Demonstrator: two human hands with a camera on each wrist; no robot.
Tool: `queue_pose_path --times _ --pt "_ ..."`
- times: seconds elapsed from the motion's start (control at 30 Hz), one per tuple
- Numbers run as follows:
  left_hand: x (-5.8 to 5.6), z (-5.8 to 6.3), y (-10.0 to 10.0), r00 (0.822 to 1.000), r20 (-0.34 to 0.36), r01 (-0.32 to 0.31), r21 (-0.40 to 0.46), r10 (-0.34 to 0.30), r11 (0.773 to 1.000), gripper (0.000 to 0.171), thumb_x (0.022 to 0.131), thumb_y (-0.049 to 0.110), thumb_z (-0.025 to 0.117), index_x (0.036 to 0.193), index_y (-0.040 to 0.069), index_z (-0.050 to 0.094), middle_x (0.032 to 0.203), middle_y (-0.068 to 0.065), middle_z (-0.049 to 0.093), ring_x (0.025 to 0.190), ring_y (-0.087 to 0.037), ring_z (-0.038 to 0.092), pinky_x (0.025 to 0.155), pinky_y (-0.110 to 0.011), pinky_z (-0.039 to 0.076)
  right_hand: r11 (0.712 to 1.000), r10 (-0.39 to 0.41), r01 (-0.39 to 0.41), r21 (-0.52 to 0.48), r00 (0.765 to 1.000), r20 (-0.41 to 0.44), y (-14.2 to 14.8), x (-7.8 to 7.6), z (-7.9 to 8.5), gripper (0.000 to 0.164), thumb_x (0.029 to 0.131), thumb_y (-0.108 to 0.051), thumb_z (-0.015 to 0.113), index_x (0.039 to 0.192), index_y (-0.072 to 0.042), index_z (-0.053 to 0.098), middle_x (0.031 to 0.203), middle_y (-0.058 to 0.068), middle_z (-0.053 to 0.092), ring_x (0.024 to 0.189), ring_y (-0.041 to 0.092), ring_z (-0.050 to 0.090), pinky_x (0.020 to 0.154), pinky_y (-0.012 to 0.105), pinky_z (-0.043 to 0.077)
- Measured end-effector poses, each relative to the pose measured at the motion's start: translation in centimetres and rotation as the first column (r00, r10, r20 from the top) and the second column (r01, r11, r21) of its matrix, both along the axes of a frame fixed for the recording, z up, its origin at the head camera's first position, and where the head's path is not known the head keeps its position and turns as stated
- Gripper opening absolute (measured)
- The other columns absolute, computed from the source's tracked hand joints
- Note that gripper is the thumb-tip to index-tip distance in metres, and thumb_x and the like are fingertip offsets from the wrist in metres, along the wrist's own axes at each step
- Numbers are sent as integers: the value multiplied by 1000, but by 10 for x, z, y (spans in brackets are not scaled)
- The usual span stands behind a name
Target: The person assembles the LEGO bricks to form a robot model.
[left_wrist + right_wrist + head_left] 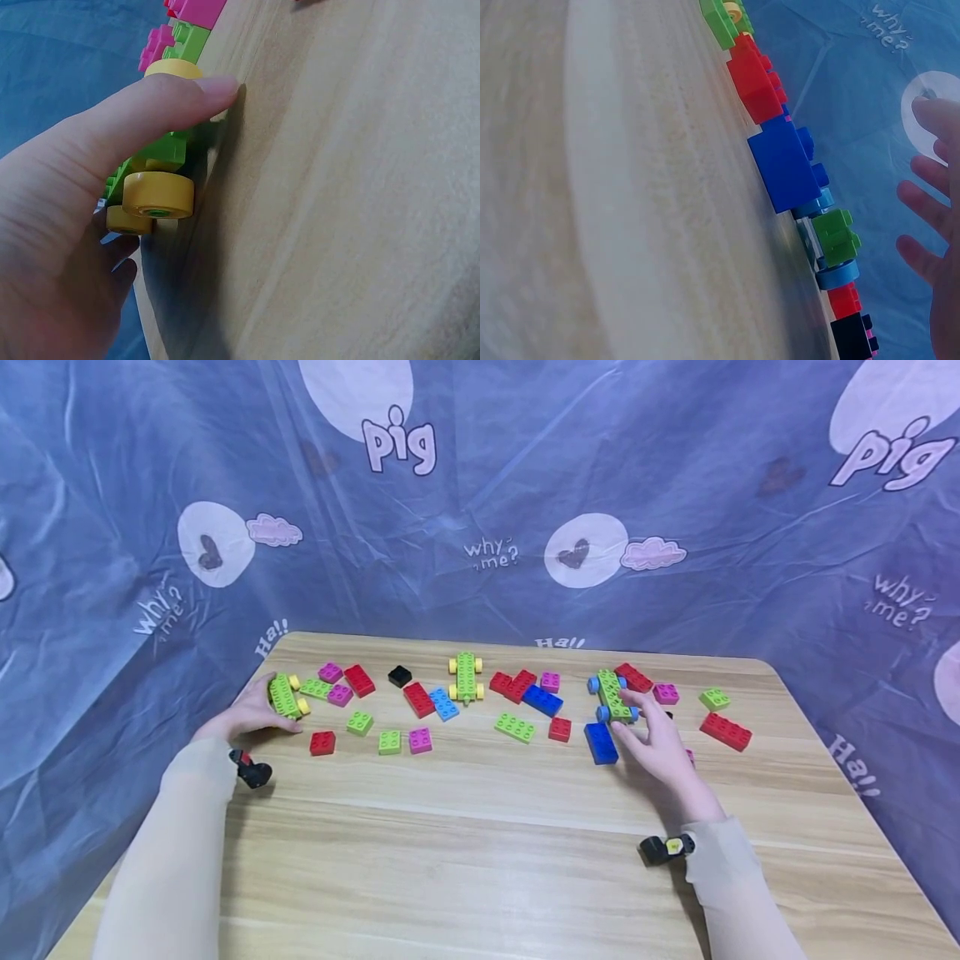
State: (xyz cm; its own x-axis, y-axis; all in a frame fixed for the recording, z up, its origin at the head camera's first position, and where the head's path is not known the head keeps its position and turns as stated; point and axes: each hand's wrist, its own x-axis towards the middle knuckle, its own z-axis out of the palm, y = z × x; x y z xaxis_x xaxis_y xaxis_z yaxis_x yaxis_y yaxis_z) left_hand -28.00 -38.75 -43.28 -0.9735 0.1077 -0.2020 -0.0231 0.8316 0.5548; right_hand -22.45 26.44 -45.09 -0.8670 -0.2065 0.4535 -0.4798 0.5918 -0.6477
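Observation:
My left hand (251,708) is at the table's left edge, its thumb and fingers round a green toy car base (284,695) with yellow wheels. In the left wrist view the thumb (169,103) crosses the base's side, and a yellow wheel (157,195) shows below it. Over at the right, my right hand (657,745) hovers by a green car base (610,692) with blue wheels. Its fingers (926,199) are spread in the right wrist view, holding nothing. A blue brick (602,743) lies just in front of that base.
Another green car base with yellow wheels (466,677) stands at the middle back. Several loose bricks lie between the hands, among them a red brick (322,743) and a lime brick (514,727). A long red brick (725,731) lies far right. A blue cloth (480,485) hangs behind the table.

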Motion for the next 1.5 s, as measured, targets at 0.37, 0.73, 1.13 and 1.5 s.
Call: queue_pose_path --times 0.37,0.73,1.13,1.5 --pt "5 -3 0 997 -50 -51 8 51 999 123 67 26 86 146 -15 2 141 -45 17 130 -57 21 108 -66 19 1000 3 -3 -2 1000 0 -2 0 0 52 89 -7 65 135 4 45 131 23 53 118 37 48 99 61 35" --pt "4 9 9 985 -137 -99 55 106 994 126 65 27 88 149 -10 1 140 -43 19 126 -57 24 106 -68 22 1000 -4 4 8 1000 -2 -7 4 9 51 89 -10 66 135 1 46 133 21 52 121 36 47 100 50 36" --pt "-3 41 45 958 -260 -95 115 122 989 124 61 12 87 151 -5 4 144 -40 21 131 -56 23 108 -68 19 999 45 -45 12 999 12 -30 4 27 52 89 -9 65 136 3 45 135 23 50 126 40 45 102 60 34" --pt "3 66 101 944 -330 6 100 27 995 122 59 16 89 150 -6 9 145 -35 25 130 -50 28 109 -64 24 988 156 -155 -10 988 17 -55 2 32 59 88 -9 66 140 1 41 142 21 46 130 39 41 104 61 33"
